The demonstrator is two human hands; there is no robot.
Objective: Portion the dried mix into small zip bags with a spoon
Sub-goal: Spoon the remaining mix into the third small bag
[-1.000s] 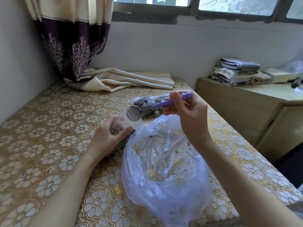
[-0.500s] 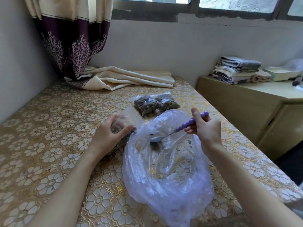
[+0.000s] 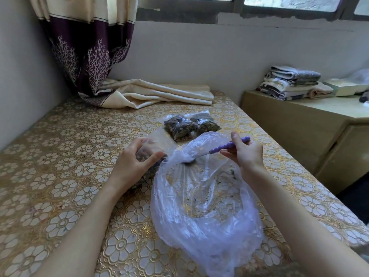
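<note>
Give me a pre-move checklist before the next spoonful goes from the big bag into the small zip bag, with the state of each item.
1. Right hand grips the spoon: ok.
2. Spoon bowl inside the large plastic bag: ok.
3. Spoon loaded with mix: cannot tell, film hides the bowl.
4. Left hand holds the small zip bag: ok.
5. Zip bag mouth open: cannot tell.
6. Filled bags lie apart from the work: ok.

Home room, curtain (image 3: 87, 47), folded towels (image 3: 289, 82), floral tablecloth (image 3: 60, 176)
</note>
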